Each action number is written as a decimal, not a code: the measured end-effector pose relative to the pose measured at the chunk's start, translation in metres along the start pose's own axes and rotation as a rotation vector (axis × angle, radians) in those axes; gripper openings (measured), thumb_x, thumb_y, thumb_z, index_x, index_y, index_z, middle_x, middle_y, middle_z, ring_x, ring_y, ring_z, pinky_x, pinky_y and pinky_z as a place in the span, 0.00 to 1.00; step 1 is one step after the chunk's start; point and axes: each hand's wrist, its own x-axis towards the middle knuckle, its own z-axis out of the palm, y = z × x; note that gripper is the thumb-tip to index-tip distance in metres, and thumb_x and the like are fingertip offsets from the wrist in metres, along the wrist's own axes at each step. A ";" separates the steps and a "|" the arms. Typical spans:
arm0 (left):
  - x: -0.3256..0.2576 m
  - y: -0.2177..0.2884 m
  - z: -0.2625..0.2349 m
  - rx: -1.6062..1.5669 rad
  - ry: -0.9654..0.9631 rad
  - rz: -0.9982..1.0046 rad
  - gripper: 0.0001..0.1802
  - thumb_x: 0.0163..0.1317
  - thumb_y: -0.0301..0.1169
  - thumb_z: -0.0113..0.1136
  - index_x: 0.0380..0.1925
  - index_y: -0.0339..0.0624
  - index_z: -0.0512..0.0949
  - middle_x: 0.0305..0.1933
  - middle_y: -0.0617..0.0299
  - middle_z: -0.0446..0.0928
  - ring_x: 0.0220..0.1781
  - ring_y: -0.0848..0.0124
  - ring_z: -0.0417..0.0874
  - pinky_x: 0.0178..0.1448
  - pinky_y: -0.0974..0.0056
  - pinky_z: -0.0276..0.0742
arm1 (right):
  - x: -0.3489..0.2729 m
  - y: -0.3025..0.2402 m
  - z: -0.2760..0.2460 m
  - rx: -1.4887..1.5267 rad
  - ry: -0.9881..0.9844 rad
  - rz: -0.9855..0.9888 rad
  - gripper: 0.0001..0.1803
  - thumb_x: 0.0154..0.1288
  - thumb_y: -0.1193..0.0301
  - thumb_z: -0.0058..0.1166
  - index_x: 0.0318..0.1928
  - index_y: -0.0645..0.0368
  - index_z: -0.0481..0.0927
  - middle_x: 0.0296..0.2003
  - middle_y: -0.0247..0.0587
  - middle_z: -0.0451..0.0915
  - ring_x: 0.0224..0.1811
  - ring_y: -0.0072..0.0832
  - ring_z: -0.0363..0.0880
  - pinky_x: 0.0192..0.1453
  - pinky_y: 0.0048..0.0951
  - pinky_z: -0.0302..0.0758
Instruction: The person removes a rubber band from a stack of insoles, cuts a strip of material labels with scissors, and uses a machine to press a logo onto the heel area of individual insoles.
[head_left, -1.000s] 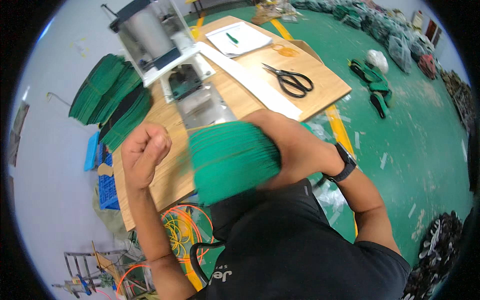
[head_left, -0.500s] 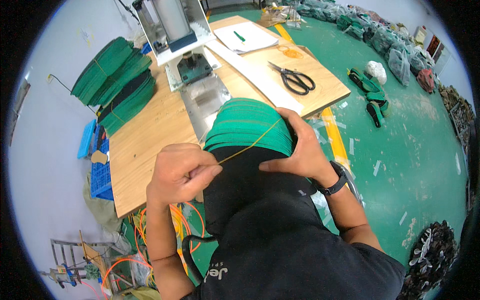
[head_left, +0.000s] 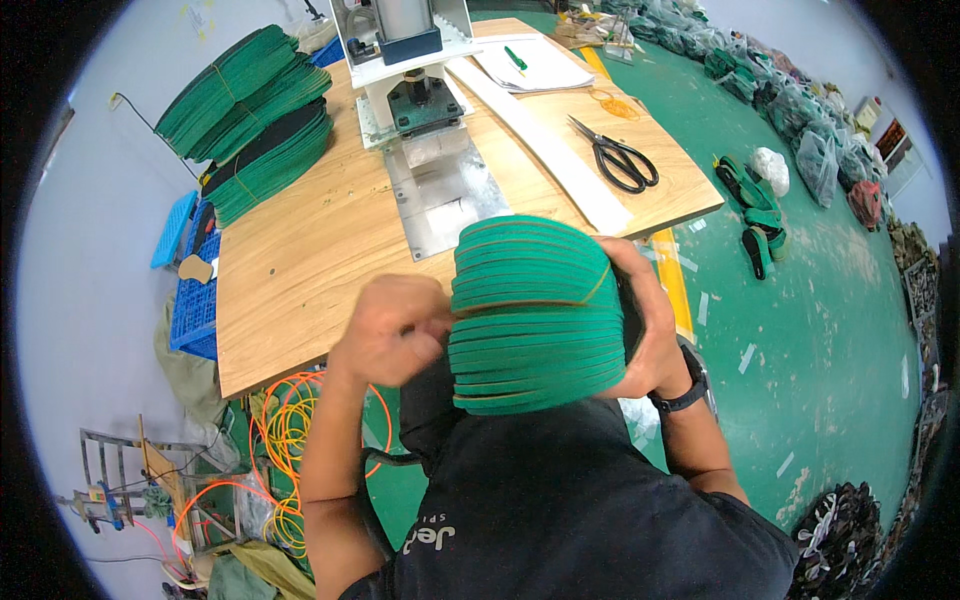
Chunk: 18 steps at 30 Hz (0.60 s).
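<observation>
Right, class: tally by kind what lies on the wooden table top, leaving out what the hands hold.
Press machine: 1
Scissors: 1
Green pen: 1
Long white strip: 1
Heap of green sheets: 1
Total: 5 on the table.

Dark charcoal short-sleeved shirt [head_left: 560, 510], lighter printed lettering on the front, partly cut off; both forearms bare below the sleeves; black watch [head_left: 685, 392] with a black strap on right wrist; left hand [head_left: 392, 330] and right hand [head_left: 650, 320] bare, no gloves; no rings visible.
</observation>
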 end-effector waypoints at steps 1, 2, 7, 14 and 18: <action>-0.002 0.003 0.000 -0.052 -0.059 -0.013 0.05 0.48 0.27 0.58 0.20 0.38 0.73 0.17 0.56 0.68 0.18 0.57 0.72 0.23 0.61 0.65 | 0.001 0.001 0.002 0.044 0.024 0.006 0.52 0.31 0.60 0.74 0.59 0.68 0.64 0.52 0.50 0.71 0.56 0.37 0.71 0.60 0.33 0.66; -0.002 0.008 -0.002 -0.103 -0.119 -0.028 0.04 0.47 0.26 0.59 0.21 0.37 0.74 0.17 0.56 0.68 0.19 0.57 0.71 0.23 0.61 0.65 | 0.003 0.002 0.004 0.089 0.047 0.011 0.52 0.31 0.60 0.74 0.59 0.68 0.64 0.52 0.50 0.71 0.55 0.37 0.71 0.60 0.33 0.66; 0.002 0.035 -0.001 -0.418 0.352 -0.355 0.03 0.58 0.23 0.56 0.29 0.33 0.78 0.22 0.64 0.76 0.18 0.77 0.70 0.22 0.71 0.63 | -0.003 0.016 0.004 -0.106 0.058 0.046 0.54 0.29 0.59 0.76 0.60 0.68 0.64 0.53 0.52 0.71 0.56 0.39 0.71 0.61 0.35 0.66; 0.024 0.066 0.006 -0.297 0.248 -0.388 0.05 0.61 0.23 0.55 0.33 0.32 0.78 0.25 0.60 0.78 0.18 0.76 0.71 0.22 0.71 0.67 | 0.007 0.009 0.009 -0.236 0.102 0.387 0.48 0.33 0.61 0.75 0.57 0.68 0.67 0.50 0.54 0.74 0.53 0.40 0.74 0.59 0.34 0.68; 0.030 0.066 0.015 0.106 -0.031 0.094 0.05 0.55 0.22 0.58 0.33 0.36 0.79 0.23 0.57 0.76 0.20 0.64 0.75 0.24 0.63 0.70 | 0.007 0.011 0.015 -0.073 0.193 0.447 0.45 0.37 0.63 0.75 0.56 0.69 0.68 0.47 0.49 0.77 0.51 0.34 0.74 0.58 0.32 0.69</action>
